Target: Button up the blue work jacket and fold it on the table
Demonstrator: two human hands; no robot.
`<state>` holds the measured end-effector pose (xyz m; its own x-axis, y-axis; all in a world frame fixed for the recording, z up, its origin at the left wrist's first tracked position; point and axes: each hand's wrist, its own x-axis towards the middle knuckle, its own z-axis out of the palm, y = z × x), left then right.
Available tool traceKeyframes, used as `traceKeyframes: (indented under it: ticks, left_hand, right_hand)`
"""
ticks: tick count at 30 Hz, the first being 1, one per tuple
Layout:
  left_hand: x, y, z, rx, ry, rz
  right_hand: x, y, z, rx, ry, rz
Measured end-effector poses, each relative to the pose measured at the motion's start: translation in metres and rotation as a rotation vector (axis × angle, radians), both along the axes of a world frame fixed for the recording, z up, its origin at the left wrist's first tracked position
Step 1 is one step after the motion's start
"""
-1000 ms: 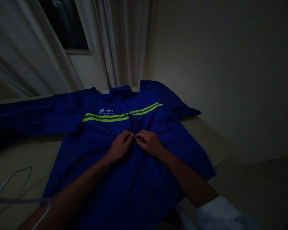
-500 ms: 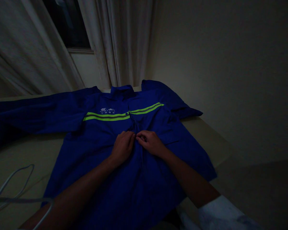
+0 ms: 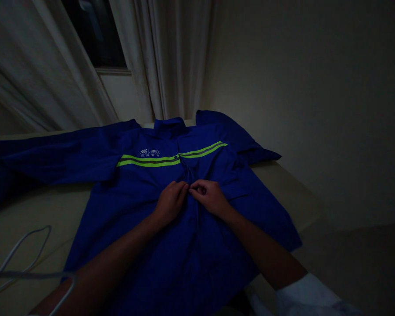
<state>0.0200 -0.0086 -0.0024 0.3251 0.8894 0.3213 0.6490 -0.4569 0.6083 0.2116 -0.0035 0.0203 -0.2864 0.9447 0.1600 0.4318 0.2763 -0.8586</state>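
Note:
A blue work jacket [image 3: 145, 188] with green and grey reflective stripes and a white chest logo lies spread out, collar away from me. My left hand [image 3: 171, 199] is closed on the left edge of its front opening, fingers pinched on the cloth. Right beside it, my right hand [image 3: 210, 196] pinches the opposite edge between thumb and forefinger. The fingertips of both hands nearly meet at the front placket below the stripe. A dark button [image 3: 175, 157] shows at the stripe above them. Whatever small fastener may lie between my fingertips is hidden.
The jacket rests on a pale table [image 3: 292, 188]. A white cable [image 3: 26, 232] loops over its left side, near my left forearm. Behind stand curtains [image 3: 171, 57], a dark window [image 3: 97, 35] and a plain wall [image 3: 283, 79]. The room is dim.
Both hands keep their pinch at the placket with hardly any movement. The whole view has shifted slightly, so everything sits a little further right.

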Motion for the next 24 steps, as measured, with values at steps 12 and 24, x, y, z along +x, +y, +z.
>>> traceKeyframes:
  ticks: [12,24]
  left_hand:
    - [0.001,-0.002,0.0,-0.014,-0.051,-0.042]
    - [-0.005,0.001,0.008,-0.075,-0.001,-0.159]
  right_hand:
    - [0.001,0.005,-0.006,-0.009,0.052,-0.06]
    - [0.011,0.011,0.018,0.102,0.021,-0.026]
